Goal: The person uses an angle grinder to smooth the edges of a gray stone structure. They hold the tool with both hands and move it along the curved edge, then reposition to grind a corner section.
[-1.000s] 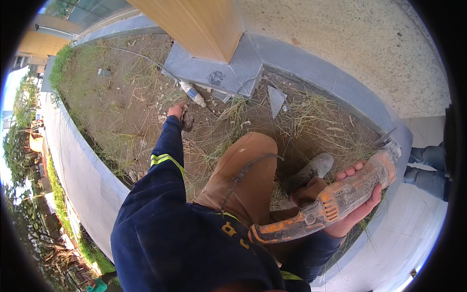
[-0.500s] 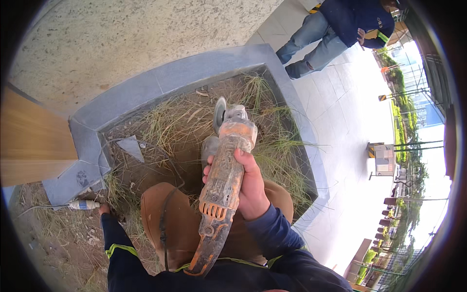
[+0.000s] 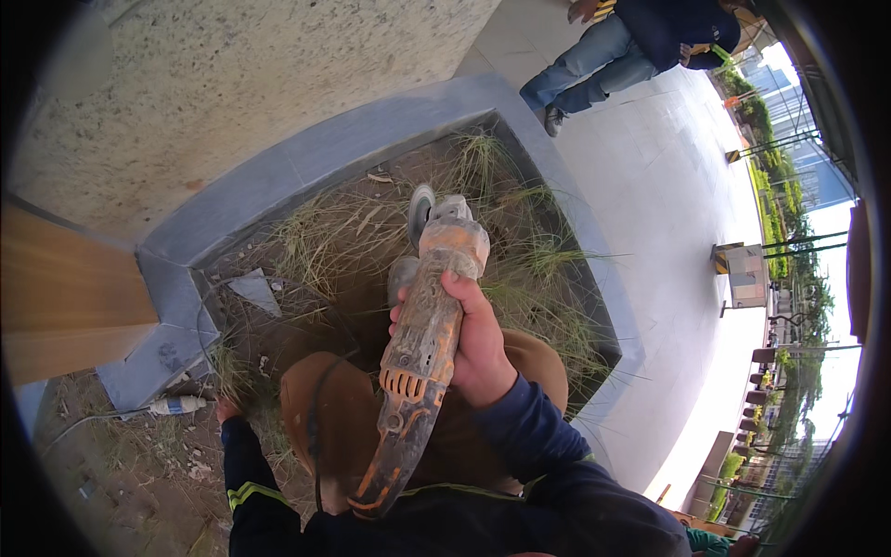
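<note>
My right hand [image 3: 476, 345] is wrapped round the body of a worn orange and grey angle grinder [image 3: 425, 316]. The tool is raised over my bent knees, its disc [image 3: 421, 215] at the far end and its tail towards me. A dark power cord [image 3: 316, 408] hangs across my left knee. Far to the left, my left hand [image 3: 228, 408] reaches down to the ground by a grass tuft, its fingers mostly hidden. Just left of that hand lies a white cable connector [image 3: 178, 406] on a grey cord; whether they touch is unclear.
A grey tiled kerb [image 3: 316, 153] bounds the planting bed with dry grass [image 3: 320, 232] and a broken tile piece [image 3: 253, 291]. A rough stone wall [image 3: 260, 84] and a wooden panel [image 3: 74, 288] stand beyond. Another person [image 3: 640, 46] is on the pavement, far right.
The view has shifted slightly. The other person's legs have changed position on the pavement. My right hand still grips the grinder, and my left hand stays low near the connector.
</note>
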`<state>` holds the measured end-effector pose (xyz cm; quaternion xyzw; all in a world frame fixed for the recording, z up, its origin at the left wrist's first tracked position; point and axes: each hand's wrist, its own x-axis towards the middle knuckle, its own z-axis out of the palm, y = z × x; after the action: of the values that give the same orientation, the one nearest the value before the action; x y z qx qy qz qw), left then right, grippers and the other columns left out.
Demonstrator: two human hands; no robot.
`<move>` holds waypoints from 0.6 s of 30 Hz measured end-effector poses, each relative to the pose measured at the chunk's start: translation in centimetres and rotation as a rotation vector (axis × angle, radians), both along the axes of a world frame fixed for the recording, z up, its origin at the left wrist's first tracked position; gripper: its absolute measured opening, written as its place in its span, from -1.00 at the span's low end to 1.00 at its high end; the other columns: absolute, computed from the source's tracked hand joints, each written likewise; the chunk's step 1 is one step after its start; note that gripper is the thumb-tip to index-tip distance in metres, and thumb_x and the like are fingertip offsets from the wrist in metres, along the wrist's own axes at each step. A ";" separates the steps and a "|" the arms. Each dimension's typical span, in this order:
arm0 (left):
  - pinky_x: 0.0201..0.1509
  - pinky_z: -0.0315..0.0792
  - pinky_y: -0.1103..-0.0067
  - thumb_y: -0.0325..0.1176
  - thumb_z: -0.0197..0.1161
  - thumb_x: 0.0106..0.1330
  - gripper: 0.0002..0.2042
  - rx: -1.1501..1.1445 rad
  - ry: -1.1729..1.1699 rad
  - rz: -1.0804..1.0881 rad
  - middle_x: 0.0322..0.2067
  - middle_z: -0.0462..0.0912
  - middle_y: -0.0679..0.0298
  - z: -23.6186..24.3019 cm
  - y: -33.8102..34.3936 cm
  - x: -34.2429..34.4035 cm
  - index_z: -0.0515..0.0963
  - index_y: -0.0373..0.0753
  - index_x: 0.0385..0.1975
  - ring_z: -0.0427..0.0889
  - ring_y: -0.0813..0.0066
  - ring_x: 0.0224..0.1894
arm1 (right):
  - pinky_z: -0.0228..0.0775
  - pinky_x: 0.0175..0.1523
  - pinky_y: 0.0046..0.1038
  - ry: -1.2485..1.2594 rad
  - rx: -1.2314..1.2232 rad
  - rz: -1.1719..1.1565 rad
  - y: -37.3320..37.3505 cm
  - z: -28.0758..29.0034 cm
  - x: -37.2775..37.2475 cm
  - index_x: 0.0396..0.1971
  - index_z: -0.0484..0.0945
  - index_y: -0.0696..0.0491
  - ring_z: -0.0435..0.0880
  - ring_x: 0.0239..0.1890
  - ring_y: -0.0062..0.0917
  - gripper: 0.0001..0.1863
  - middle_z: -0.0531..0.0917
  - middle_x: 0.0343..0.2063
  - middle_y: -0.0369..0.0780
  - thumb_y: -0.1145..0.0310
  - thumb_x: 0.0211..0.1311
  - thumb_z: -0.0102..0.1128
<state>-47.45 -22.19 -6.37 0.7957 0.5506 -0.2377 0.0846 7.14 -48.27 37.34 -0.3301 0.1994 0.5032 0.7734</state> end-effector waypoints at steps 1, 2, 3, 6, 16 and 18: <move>-0.02 0.55 0.16 -0.19 0.10 0.44 -0.70 0.065 -0.094 -0.167 0.03 0.63 -0.03 2.1 1.4 -0.5 0.55 -0.21 0.03 0.65 -0.13 -0.04 | 0.58 -0.04 -0.09 0.015 0.038 0.007 0.8 0.0 0.3 0.13 0.31 0.12 0.65 -0.11 -0.25 -0.47 0.59 -0.13 -0.10 0.11 0.36 0.20; -0.04 0.54 0.14 -0.19 0.09 0.45 -0.69 0.125 -0.178 -0.337 -0.01 0.64 -0.05 4.7 2.5 -1.0 0.54 -0.24 0.02 0.65 -0.15 -0.07 | 0.58 -0.04 -0.09 0.025 0.055 0.018 1.6 -0.2 0.5 0.12 0.31 0.12 0.65 -0.11 -0.25 -0.49 0.59 -0.13 -0.10 0.11 0.36 0.20; -0.05 0.52 0.12 -0.19 0.09 0.46 -0.70 0.057 -0.167 -0.145 -0.04 0.63 -0.08 6.5 0.2 1.2 0.53 -0.26 -0.02 0.63 -0.17 -0.07 | 0.58 -0.04 -0.09 0.025 0.010 0.008 1.2 -0.8 1.1 0.11 0.32 0.12 0.65 -0.11 -0.26 -0.50 0.59 -0.14 -0.10 0.11 0.36 0.20; -0.10 0.45 0.07 -0.20 0.05 0.48 -0.72 -0.002 -0.192 0.222 -0.11 0.60 -0.15 14.6 -5.7 6.6 0.50 -0.33 -0.13 0.59 -0.22 -0.09 | 0.59 -0.04 -0.11 0.033 -0.063 -0.013 -0.9 -0.6 2.5 0.10 0.35 0.11 0.65 -0.12 -0.26 -0.51 0.60 -0.14 -0.10 0.11 0.35 0.19; -0.19 0.42 0.06 -0.17 0.03 0.49 -0.71 0.337 -0.252 0.276 -0.24 0.60 -0.10 50.7 -7.2 1.6 0.49 -0.31 -0.24 0.58 -0.23 -0.20 | 0.60 -0.02 -0.13 0.230 0.360 0.101 1.1 9.3 4.5 0.13 0.40 0.13 0.69 -0.18 -0.21 -0.41 0.64 -0.14 -0.07 0.05 0.25 0.26; -0.23 0.42 0.06 -0.16 0.04 0.50 -0.70 0.303 -0.200 0.259 -0.31 0.60 -0.07 58.3 -6.9 2.5 0.44 -0.30 -0.35 0.59 -0.21 -0.24 | 0.58 -0.07 -0.18 0.170 0.303 0.064 -0.7 15.4 4.5 0.14 0.41 0.15 0.67 -0.21 -0.25 -0.33 0.63 -0.14 -0.07 -0.05 0.21 0.27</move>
<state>-44.91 -29.09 51.90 0.7415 0.6666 -0.0591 0.0482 11.62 -49.02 52.76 -0.1722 0.1753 0.5779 0.7783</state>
